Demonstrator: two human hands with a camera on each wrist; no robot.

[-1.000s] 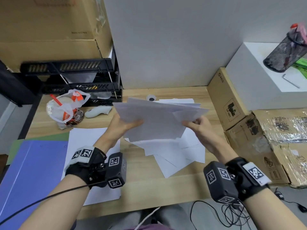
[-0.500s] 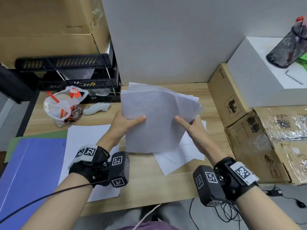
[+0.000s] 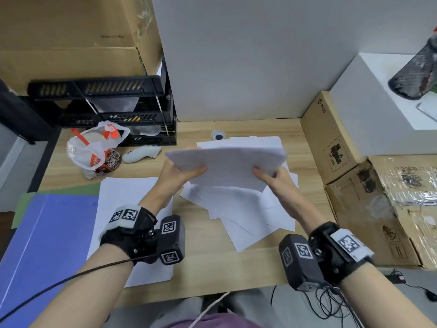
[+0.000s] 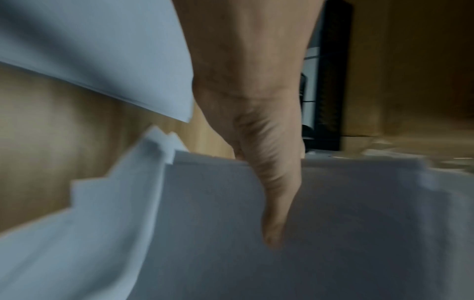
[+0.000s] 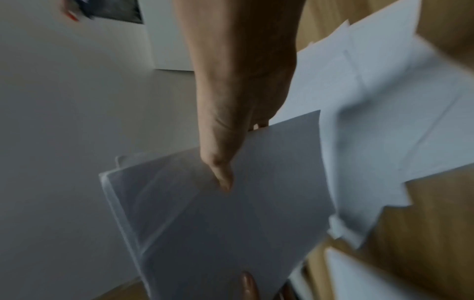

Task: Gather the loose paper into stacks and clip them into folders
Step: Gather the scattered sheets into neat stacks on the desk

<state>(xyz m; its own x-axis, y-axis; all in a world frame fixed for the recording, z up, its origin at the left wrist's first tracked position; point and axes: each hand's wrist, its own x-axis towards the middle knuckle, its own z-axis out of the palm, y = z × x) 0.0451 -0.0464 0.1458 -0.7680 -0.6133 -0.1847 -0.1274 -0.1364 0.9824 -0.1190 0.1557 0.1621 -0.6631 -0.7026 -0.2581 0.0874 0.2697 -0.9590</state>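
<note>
Left hand (image 3: 176, 175) and right hand (image 3: 275, 177) pinch the paper stack (image 3: 229, 165), thumbs on top. Loose sheets (image 3: 248, 209) lie beneath, toward six o'clock; the under-fingers are probably curled, but blur hides them.

Bagged cup (image 3: 94, 150), cardboard boxes (image 3: 331, 136)

— Head view: evenly lit, soft indoor light, faint shadows under the held sheets (image 3: 227, 162); straight edges bowed toward the frame borders.

— Wrist views: dimmer, grainy, smeared by motion blur, especially the paper edges (image 4: 143, 162); no glare.

Office — desk (image 3: 236, 275), letter trays (image 3: 104, 100), folders (image 3: 47, 233)
</note>
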